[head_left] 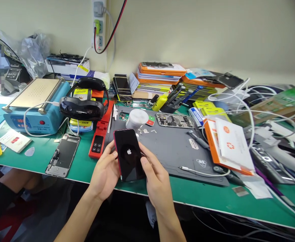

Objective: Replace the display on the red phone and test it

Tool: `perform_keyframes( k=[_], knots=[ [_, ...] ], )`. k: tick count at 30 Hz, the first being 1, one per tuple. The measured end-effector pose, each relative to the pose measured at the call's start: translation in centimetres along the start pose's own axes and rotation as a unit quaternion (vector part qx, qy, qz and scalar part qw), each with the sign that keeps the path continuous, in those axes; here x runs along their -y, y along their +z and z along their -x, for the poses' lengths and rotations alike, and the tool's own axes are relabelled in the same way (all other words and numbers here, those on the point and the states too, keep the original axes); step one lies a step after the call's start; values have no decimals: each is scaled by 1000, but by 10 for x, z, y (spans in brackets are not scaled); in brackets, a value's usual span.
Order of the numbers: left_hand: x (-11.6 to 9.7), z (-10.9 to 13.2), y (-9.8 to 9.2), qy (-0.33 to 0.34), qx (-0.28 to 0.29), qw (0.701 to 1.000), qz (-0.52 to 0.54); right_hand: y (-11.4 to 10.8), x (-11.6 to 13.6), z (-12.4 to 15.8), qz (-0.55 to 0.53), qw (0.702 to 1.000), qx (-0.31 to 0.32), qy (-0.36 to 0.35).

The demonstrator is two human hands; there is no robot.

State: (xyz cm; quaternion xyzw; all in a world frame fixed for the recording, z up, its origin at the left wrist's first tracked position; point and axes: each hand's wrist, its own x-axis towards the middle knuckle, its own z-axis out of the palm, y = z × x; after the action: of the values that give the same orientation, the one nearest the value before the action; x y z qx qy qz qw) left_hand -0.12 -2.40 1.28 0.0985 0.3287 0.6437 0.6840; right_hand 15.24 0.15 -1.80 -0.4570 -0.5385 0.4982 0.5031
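A smartphone (128, 164) with a red edge is held between my two hands over the front of the bench, its black screen lit with a white apple logo. My left hand (105, 173) grips its left side, thumb along the edge. On the opposite side, my right hand (157, 174) closes round the phone's right edge. Behind the phone lies a dark grey work mat (172, 148), with a white round tub (137, 119) and an opened phone body (175, 120) on it. A detached phone screen (63, 156) lies left of my hands.
At left stands a blue heating machine (33, 121), beside a black headset (83, 107). A red device (97, 144) borders the mat. On the right are an orange-and-white box (228, 144), a white cable (203, 173) and tangled leads. Part of another person's leg (18, 178) shows below the bench.
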Motion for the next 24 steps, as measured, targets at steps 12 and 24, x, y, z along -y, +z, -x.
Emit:
perform_keyframes(
  k=[12, 24],
  knots=[
    [4, -4, 0, 5, 4, 1000, 2, -2, 1, 3, 0, 999, 27, -42],
    [6, -5, 3, -21, 16, 999, -17, -9, 6, 10, 79, 988, 94, -96]
  ],
)
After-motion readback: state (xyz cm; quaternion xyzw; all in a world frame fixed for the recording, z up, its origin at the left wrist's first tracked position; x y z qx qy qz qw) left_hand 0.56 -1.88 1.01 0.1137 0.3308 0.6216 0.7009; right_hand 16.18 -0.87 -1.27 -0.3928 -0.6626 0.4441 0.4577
